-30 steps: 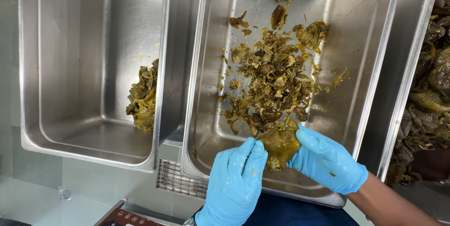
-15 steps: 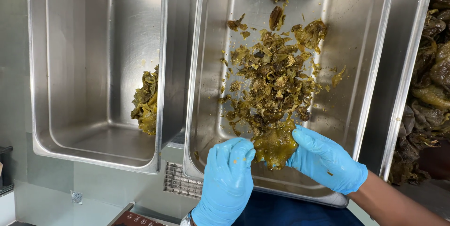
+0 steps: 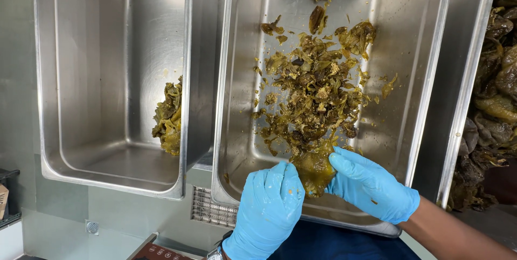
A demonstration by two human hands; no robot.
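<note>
At near rim of middle pan, both hands' fingers pinch soggy leaf clump; left hand, right hand.

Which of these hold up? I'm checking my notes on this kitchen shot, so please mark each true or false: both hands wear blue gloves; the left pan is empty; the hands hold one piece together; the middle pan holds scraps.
1. Both hands, left hand and right hand, wear blue gloves. True.
2. The left pan is empty. False: a small clump of greens lies against its right wall.
3. The hands hold one olive-green piece together. True.
4. The middle pan holds scattered scraps. True.
5. The pans are black plastic. False: they are shiny metal.
</note>
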